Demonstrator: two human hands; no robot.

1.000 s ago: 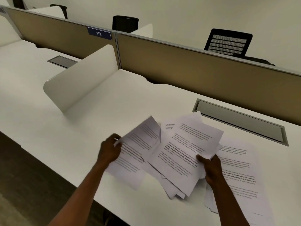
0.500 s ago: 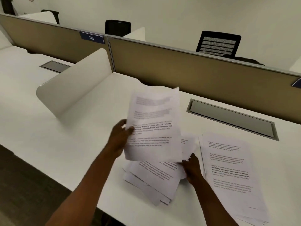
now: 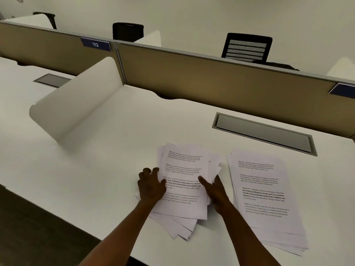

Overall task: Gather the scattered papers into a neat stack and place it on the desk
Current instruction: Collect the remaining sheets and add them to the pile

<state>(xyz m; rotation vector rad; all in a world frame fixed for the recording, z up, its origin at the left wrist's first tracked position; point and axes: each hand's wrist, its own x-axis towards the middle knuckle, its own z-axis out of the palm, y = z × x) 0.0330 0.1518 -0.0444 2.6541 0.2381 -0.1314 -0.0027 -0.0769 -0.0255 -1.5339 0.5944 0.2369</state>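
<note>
Dim, even office light, wide-angle view

Soft shadows lie under the white divider (image 3: 76,104) at left; no glare on the desk (image 3: 115,160). Partition lines bow toward the frame's edges. Printed text on the papers (image 3: 184,179) reads slightly soft; far chairs look grainy.

Desk (image 3: 119,131): white, plain. Papers (image 3: 184,181): white with black printed text in blocks, one block bold. Second pile (image 3: 263,196), at 3 o'clock of the first: the same print. Partition (image 3: 221,81): tan, grey top edge. Label (image 3: 95,44), at 11 o'clock: dark blue, white "112". Chair (image 3: 246,48), at 1 o'clock: black, white horizontal stripes. Cable hatch (image 3: 263,134): grey.
</note>
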